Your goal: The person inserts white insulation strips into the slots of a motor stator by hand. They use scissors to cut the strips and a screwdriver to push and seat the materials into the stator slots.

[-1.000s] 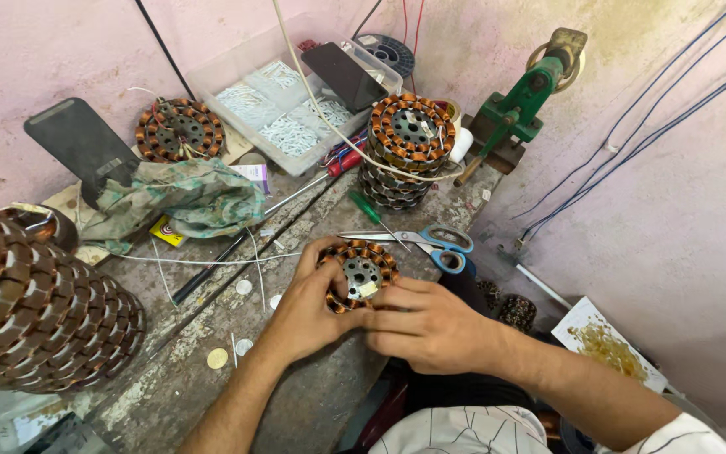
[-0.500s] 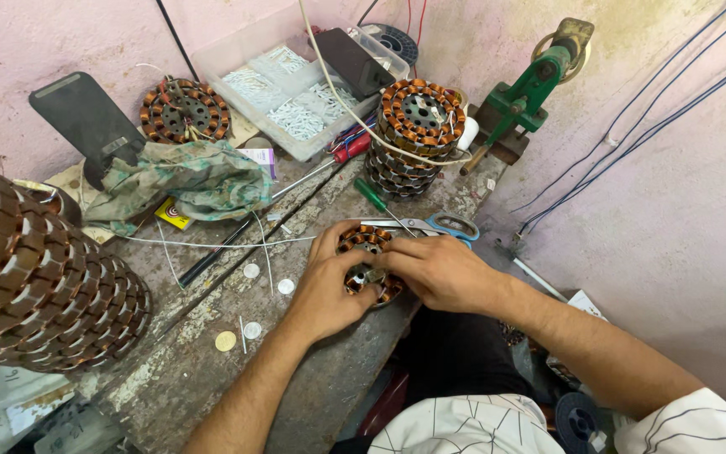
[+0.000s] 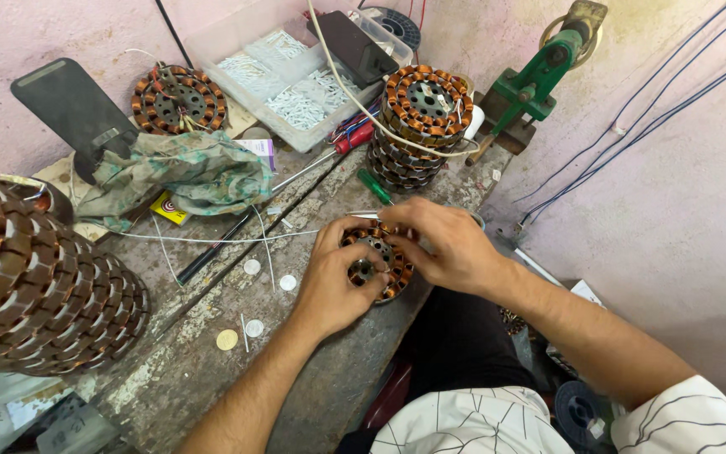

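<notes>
I had the round copper-wound stator with its dark metal core (image 3: 377,262) resting on the front edge of the worn grey workbench (image 3: 212,336), close to my body, where both hands could work on it. My left hand (image 3: 329,282) curled round its near side, thumb and fingers closed on the rim, which I judged kept it from turning. My right hand (image 3: 447,244) came over the far side, fingers bent down and pinched on the upper windings; what exactly the fingertips held there I could not tell, since the hand hid it.

A thin white wire (image 3: 212,240) ran across the bench towards the stator from the left. Just beyond my hands stood a stack of similar copper-wound stators (image 3: 422,126), near enough to reach, with a red-handled screwdriver (image 3: 355,139) and a green-handled screwdriver (image 3: 374,187) lying beside it. A much taller stack of copper-wound stators (image 3: 35,286) filled the left edge of the view. A crumpled greenish cloth (image 3: 186,172) lay behind the wire, and a clear plastic box of small white pieces (image 3: 296,84) sat against the pink wall. A few small round discs (image 3: 254,298) lay scattered on the bench left of my hand. A green metal hand-cranked winder (image 3: 539,80) stood at the far right corner.
</notes>
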